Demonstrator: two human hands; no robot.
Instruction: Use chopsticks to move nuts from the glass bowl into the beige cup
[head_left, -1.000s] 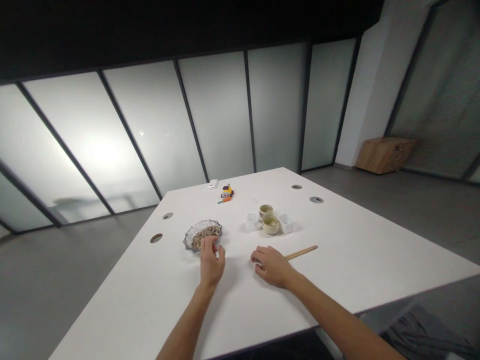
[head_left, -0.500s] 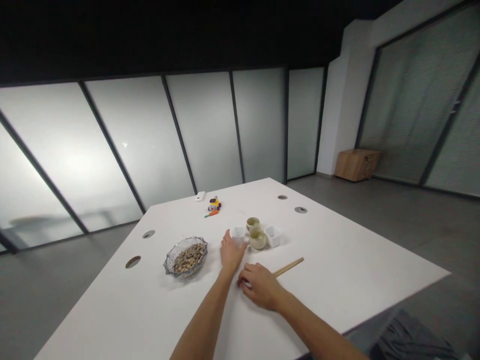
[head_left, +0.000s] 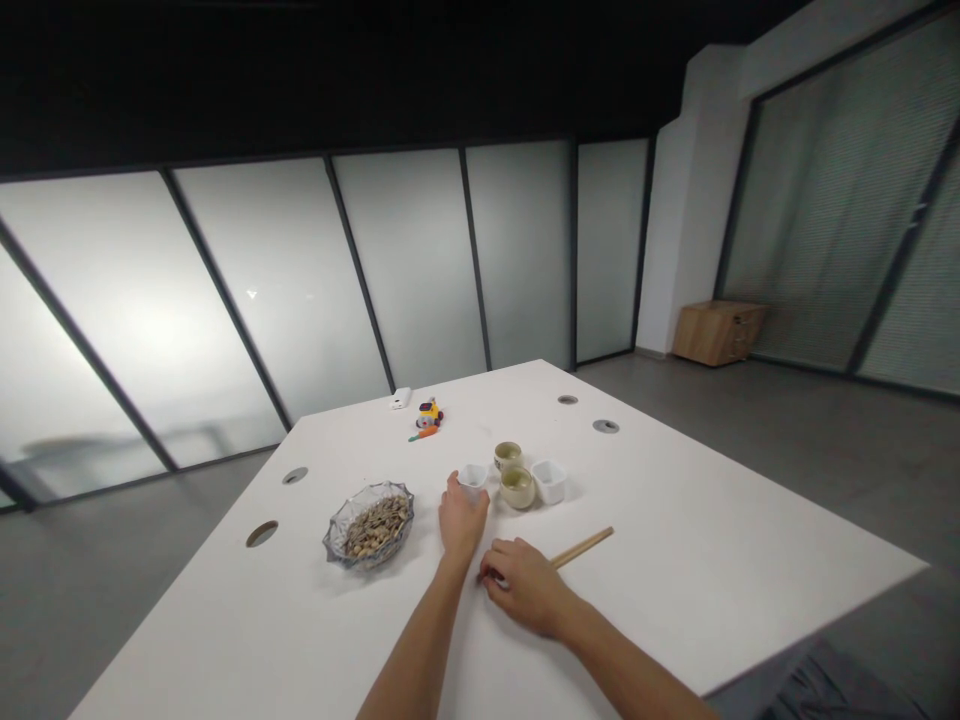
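My left hand (head_left: 463, 518) is closed around a small white square plastic cup (head_left: 473, 477), fingers on its left side and thumb on its right. Just right of it are two pale green ceramic teacups, the nearer teacup (head_left: 517, 488) and the farther teacup (head_left: 508, 455). Another white square cup (head_left: 550, 481) touches or nearly touches the nearer teacup. My right hand (head_left: 523, 585) rests low over the table with curled fingers. A pair of wooden chopsticks (head_left: 583, 548) sticks out from under it toward the right; the end at my fingers is hidden.
To the left stands a scalloped glass bowl (head_left: 334, 545) of sunseeds and nuts. Farther back lie a yellow toy vehicle (head_left: 430, 414), an orange toy carrot (head_left: 426, 433) and a white box-like object (head_left: 401, 398). Several cable holes pierce the white table (head_left: 660, 560). A wooden cabinet (head_left: 716, 333) stands beyond.
My left fingers and thumb have closed in on the white cup, which has shifted slightly left, away from the teacups. My right hand has barely moved; the view has tilted a little.
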